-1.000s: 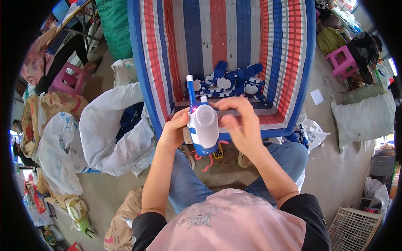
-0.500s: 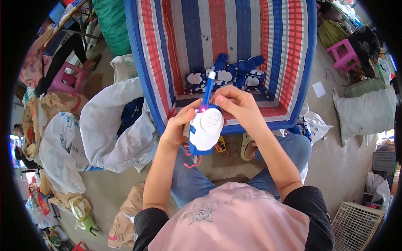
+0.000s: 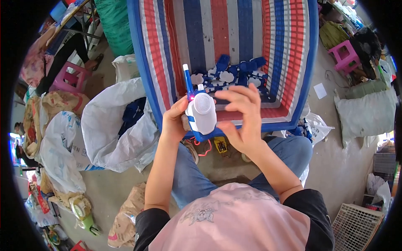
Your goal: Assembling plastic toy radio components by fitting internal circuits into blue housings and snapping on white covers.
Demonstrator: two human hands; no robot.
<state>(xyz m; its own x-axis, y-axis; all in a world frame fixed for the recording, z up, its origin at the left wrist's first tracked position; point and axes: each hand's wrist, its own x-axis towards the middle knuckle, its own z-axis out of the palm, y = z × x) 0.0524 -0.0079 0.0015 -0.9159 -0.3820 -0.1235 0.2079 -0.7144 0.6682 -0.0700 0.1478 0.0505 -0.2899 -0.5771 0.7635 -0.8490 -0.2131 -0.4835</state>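
Note:
My left hand (image 3: pixel 174 118) grips a white-and-blue toy walkie-talkie (image 3: pixel 202 113) from its left side. The toy has a round dotted speaker, a blue antenna (image 3: pixel 188 81) with a white tip, a short white knob, and a lit pinkish-red light at the antenna's base. My right hand (image 3: pixel 243 119) is just to the right of the toy, fingers spread and holding nothing. Beyond both hands, several similar blue-and-white toys (image 3: pixel 226 76) lie heaped in a big blue-rimmed crate (image 3: pixel 144 79) lined with striped sheeting.
An open white sack (image 3: pixel 100 125) with blue pieces inside stands left of the crate. On the floor between my legs lies a yellow-and-black device (image 3: pixel 220 144) with a red cord (image 3: pixel 205 151). Pink stools (image 3: pixel 344 56) and stuffed sacks (image 3: pixel 366 113) stand farther out. A person sits at far left.
The toy has moved left and slightly away from me, its antenna now tilting left. My right hand has left the top of the toy and its fingers have spread.

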